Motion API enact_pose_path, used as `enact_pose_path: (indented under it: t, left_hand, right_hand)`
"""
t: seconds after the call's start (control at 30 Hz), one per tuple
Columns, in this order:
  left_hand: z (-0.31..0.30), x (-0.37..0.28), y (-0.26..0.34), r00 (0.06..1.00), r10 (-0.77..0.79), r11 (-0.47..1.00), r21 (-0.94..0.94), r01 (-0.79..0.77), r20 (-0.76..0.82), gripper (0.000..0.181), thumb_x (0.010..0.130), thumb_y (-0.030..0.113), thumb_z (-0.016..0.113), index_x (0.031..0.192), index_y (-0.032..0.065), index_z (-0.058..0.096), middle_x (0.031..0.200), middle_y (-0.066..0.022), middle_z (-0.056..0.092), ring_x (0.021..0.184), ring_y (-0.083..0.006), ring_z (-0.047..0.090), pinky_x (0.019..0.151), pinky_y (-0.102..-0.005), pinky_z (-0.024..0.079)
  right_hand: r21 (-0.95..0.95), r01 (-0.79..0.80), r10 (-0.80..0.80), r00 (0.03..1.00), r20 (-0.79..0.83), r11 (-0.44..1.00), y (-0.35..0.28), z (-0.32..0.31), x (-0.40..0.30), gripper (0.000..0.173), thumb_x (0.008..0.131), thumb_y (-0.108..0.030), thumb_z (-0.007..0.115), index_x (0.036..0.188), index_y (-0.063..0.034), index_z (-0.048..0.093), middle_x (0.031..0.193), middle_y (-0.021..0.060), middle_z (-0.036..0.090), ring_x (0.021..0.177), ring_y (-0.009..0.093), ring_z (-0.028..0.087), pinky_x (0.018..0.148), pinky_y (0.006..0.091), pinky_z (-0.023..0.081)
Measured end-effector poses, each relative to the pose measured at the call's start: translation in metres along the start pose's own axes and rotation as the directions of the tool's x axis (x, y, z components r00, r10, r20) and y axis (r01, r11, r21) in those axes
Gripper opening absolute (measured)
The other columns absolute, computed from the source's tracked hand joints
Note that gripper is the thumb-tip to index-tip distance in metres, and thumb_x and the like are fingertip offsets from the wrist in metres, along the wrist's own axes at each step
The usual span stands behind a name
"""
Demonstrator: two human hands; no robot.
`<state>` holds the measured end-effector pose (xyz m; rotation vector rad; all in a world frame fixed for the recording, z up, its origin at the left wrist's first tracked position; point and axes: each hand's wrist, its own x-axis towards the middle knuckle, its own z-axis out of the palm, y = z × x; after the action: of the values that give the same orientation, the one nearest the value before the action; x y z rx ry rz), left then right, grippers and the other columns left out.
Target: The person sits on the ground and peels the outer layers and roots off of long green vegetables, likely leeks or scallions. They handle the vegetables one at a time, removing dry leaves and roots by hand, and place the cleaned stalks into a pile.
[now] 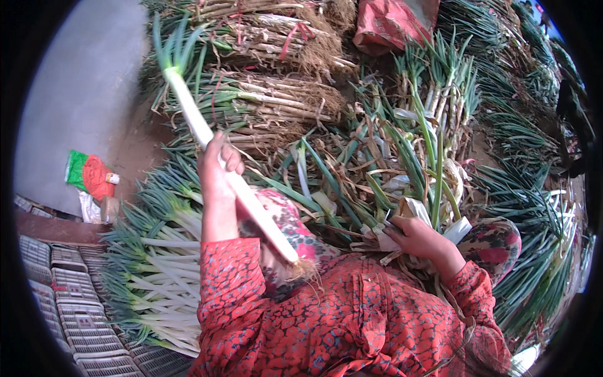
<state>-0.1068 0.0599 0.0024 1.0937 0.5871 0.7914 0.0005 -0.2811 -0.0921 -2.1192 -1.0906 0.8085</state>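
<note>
My left hand point(219, 165) is closed around the white shaft of a large green onion point(256, 205). It slants across my lap, its green leaves at the upper left and its root tuft towards my chest. Its shaft looks smooth and bare of dry skin. My right hand point(417, 235) rests low over my lap among stripped outer leaves point(377, 235), fingers curled over some of them. A small pale, shiny bit shows at its fingertips; I cannot tell what it is. Beside my left forearm lies a pile of clean white-stalked green onions point(172, 278).
Tied bundles of unpeeled green onions point(282, 94) with roots lie ahead. A red sack point(393, 23) sits behind them. More green onions point(527, 235) line the right side. Plastic crates point(89, 325) stand at lower left, near red and green bags point(96, 174).
</note>
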Motion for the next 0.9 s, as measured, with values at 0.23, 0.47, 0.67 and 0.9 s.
enact_pose_path:
  t: [0.23,0.47,0.67,0.9]
  left_hand:
    - [-0.148,-0.042,0.092,0.898,0.238,0.969,0.152,-0.194,-0.371,0.024,0.083,0.021,0.059,0.069,0.0145,0.04,0.053,0.0033,0.036,0.042,-0.006,0.035,0.04,-0.0224,0.027]
    - [-0.427,-0.128,0.04,0.411,0.496,0.445,0.631,0.636,-0.765,0.039,0.075,0.016,0.059,0.105,-0.0082,0.051,0.095,-0.0192,0.059,0.083,-0.0287,0.059,0.078,-0.0366,0.047]
    - [-0.385,-0.097,0.013,0.695,0.284,0.556,0.704,0.442,-0.661,0.031,0.076,0.009,0.057,0.104,-0.005,0.053,0.085,-0.0095,0.057,0.07,-0.0163,0.053,0.061,-0.0275,0.044]
    - [-0.193,0.038,-0.026,0.935,0.353,0.479,0.857,-0.188,0.008,0.021,0.083,0.014,0.057,0.096,-0.0024,0.059,0.083,-0.0056,0.062,0.071,-0.013,0.058,0.067,-0.0253,0.046]
  right_hand:
    - [-0.037,0.088,-0.084,0.992,0.092,0.995,-0.023,-0.006,0.0,0.024,0.086,-0.024,0.053,0.09,-0.0004,0.054,0.074,0.022,0.058,0.07,0.041,0.055,0.063,0.0449,0.044]
    - [0.502,0.273,-0.362,0.928,0.089,0.821,-0.033,-0.055,-0.03,0.034,0.085,-0.024,0.06,0.108,0.0008,0.056,0.09,0.0142,0.063,0.084,0.022,0.06,0.076,0.0305,0.046]
    - [0.961,0.176,-0.972,0.141,0.188,0.211,-0.044,-0.08,-0.038,0.041,0.078,-0.02,0.069,0.108,0.0043,0.054,0.101,0.0166,0.058,0.087,0.034,0.056,0.074,0.0402,0.046]
    - [0.795,0.284,-0.827,0.365,0.427,0.536,-0.07,-0.063,-0.041,0.038,0.082,-0.019,0.064,0.111,0.004,0.053,0.102,0.0182,0.058,0.089,0.031,0.058,0.076,0.0382,0.047]
